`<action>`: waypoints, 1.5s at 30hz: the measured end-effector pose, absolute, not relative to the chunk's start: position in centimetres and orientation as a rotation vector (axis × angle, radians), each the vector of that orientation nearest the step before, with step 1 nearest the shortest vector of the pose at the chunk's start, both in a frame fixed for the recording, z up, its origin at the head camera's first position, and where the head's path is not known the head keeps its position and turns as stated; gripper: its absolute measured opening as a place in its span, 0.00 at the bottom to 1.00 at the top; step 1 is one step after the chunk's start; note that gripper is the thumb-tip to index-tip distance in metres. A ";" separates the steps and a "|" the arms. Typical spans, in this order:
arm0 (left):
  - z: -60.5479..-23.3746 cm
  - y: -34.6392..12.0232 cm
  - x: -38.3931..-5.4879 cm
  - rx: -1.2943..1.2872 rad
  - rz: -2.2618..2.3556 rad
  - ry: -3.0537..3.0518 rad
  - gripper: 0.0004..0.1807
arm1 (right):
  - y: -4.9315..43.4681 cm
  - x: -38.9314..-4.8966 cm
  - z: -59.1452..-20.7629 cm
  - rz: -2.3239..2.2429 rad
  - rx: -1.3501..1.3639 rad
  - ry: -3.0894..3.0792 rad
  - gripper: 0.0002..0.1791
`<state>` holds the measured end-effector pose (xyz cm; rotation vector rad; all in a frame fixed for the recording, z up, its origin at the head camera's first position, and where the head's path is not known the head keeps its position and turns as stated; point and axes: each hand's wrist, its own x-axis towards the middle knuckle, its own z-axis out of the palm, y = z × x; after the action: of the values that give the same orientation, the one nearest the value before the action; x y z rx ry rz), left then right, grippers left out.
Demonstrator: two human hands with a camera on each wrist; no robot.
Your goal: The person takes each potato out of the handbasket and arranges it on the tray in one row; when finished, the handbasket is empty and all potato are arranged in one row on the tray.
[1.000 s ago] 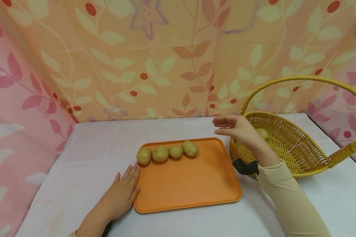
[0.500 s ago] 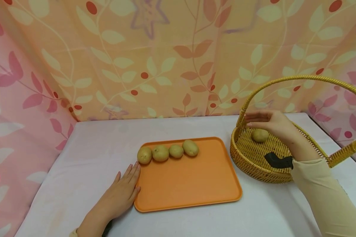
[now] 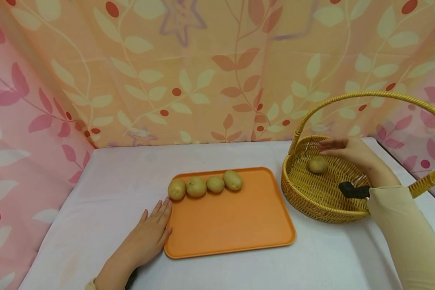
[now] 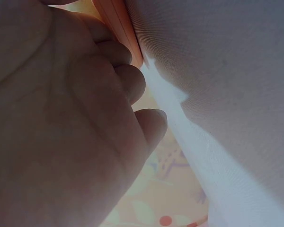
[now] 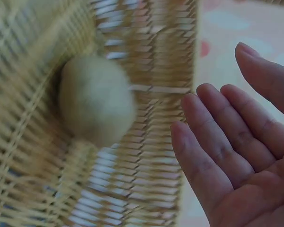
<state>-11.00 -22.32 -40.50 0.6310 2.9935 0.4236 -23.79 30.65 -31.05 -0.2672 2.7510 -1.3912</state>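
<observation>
My left hand rests with straight fingers along the left edge of the orange tray. Several potatoes lie in a row across the tray's far left part. Over the yellow wicker basket my right hand hangs with extended fingers and holds nothing. One more potato lies inside the basket, to the left of and below that hand. In the right wrist view the basket potato sits apart from the fingers. The left wrist view shows my left fingers against the tray's side.
The basket's tall arched handle rises above and around my right hand. A white cloth covers the table, and a patterned curtain hangs behind it.
My right hand has moved right from beside the tray, passing to a place over the basket, so the potato inside now shows fully. My left hand and the tray stay put.
</observation>
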 end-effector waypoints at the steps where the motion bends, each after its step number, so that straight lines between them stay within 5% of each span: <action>1: -40.4 -22.3 -11.0 0.633 0.419 2.992 0.33 | 30.9 -24.0 -31.3 -1.374 -0.271 2.754 0.20; 20: -40.3 -22.4 -10.9 0.631 0.423 2.982 0.33 | 32.1 -25.6 -33.3 -1.055 -0.168 2.679 0.35; 45: -40.4 -22.4 -11.0 0.643 0.423 2.993 0.33 | 32.0 -26.0 -34.2 -0.926 -0.265 2.644 0.32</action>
<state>-10.98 -22.35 -40.40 0.6433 2.9933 0.4234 -26.05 32.00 -34.16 -0.2651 2.6439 -0.9259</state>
